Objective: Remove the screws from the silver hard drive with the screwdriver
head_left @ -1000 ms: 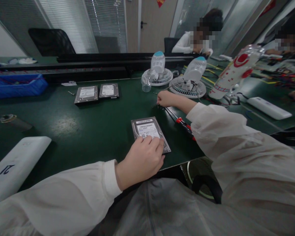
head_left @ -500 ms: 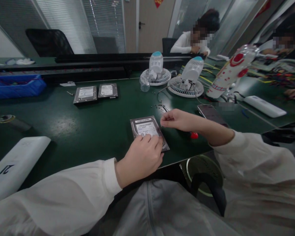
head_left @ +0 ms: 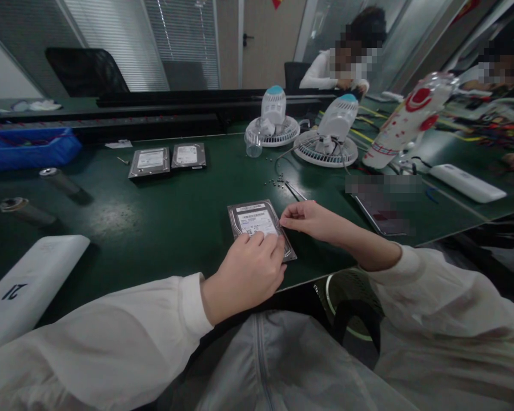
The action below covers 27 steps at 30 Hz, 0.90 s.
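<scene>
A hard drive [head_left: 252, 220] with a white label lies label-up on the green table in front of me. My left hand [head_left: 252, 265] rests over its near part, fingers curled across the top and round the near edge. My right hand [head_left: 297, 218] is at the drive's right edge with thumb and fingertips pinched together. Whatever may be between those fingertips is too small to make out. Just beyond the right hand lies a slim metal tool [head_left: 294, 190], partly hidden by that hand. Several small screws [head_left: 276, 182] are scattered on the table behind it.
Two more hard drives [head_left: 149, 162] lie side by side farther back. Two white fans [head_left: 274, 130] and a clear cup [head_left: 253, 144] stand behind the screws. Left are metal cylinders [head_left: 28, 211], a white device [head_left: 36, 285] and a blue bin [head_left: 29, 148]. A phone [head_left: 379, 211] lies right.
My right hand has shifted slightly down to the drive's edge, and its forearm has lowered, uncovering more of the phone. A second metal cylinder now shows at the left. My left hand stays put.
</scene>
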Each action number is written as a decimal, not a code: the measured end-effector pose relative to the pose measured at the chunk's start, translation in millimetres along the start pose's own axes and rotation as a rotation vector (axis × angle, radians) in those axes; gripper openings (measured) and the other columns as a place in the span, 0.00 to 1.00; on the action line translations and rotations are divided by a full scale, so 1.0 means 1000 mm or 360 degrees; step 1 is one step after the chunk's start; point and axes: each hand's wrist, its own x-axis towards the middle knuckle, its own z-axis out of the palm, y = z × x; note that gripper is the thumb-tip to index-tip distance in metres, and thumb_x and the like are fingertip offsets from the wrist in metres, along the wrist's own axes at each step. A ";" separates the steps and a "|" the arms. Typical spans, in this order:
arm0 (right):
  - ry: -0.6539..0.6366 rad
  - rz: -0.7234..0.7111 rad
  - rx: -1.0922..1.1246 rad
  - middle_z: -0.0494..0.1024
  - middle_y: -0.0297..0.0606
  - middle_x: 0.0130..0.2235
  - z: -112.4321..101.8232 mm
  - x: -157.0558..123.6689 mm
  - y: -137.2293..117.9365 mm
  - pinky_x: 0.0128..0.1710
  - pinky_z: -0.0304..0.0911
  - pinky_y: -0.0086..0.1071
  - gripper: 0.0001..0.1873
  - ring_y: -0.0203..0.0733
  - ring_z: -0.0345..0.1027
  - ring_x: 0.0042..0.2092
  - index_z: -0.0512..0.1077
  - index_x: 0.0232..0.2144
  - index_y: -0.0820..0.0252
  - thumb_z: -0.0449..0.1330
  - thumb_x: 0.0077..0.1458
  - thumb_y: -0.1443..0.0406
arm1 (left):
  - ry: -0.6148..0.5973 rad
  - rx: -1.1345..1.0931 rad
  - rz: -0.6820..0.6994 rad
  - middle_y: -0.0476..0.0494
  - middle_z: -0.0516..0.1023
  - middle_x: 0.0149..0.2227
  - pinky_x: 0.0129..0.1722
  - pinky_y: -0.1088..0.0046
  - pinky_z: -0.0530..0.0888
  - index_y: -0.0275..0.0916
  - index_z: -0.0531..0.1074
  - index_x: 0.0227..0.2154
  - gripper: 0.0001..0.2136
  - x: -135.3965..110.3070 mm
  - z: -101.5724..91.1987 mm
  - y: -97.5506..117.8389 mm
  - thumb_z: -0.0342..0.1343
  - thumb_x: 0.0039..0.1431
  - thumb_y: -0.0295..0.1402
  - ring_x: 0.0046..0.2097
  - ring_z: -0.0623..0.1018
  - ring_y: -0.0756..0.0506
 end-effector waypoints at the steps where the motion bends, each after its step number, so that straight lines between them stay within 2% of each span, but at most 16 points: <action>1: 0.0007 0.0002 -0.0004 0.72 0.32 0.23 0.000 0.000 0.000 0.32 0.58 0.31 0.11 0.34 0.62 0.27 0.72 0.23 0.60 0.61 0.47 0.58 | 0.0001 -0.0003 -0.0001 0.38 0.74 0.41 0.38 0.61 0.67 0.28 0.70 0.52 0.18 0.000 0.000 0.000 0.47 0.68 0.36 0.42 0.73 0.39; 12: 0.0050 -0.0136 -0.0120 0.73 0.33 0.24 0.001 -0.003 0.001 0.30 0.60 0.31 0.13 0.35 0.63 0.29 0.72 0.24 0.61 0.62 0.48 0.56 | 0.0002 0.0006 0.0001 0.38 0.74 0.41 0.38 0.61 0.67 0.28 0.69 0.53 0.18 0.000 0.002 -0.001 0.47 0.68 0.36 0.42 0.73 0.39; 20: 0.0207 -0.0162 -0.0284 0.73 0.35 0.24 0.009 -0.007 0.001 0.27 0.58 0.31 0.12 0.35 0.62 0.27 0.73 0.26 0.62 0.60 0.51 0.58 | 0.0011 0.0017 0.0001 0.37 0.74 0.41 0.38 0.61 0.67 0.28 0.69 0.53 0.18 -0.001 0.002 -0.001 0.46 0.68 0.36 0.42 0.73 0.39; 27: 0.0236 -0.0182 -0.0161 0.72 0.33 0.23 0.009 -0.009 0.002 0.26 0.57 0.29 0.12 0.33 0.62 0.26 0.72 0.24 0.61 0.62 0.49 0.57 | 0.0005 0.0014 0.0001 0.37 0.74 0.41 0.38 0.61 0.68 0.27 0.69 0.54 0.19 0.000 0.001 -0.001 0.46 0.68 0.36 0.42 0.73 0.39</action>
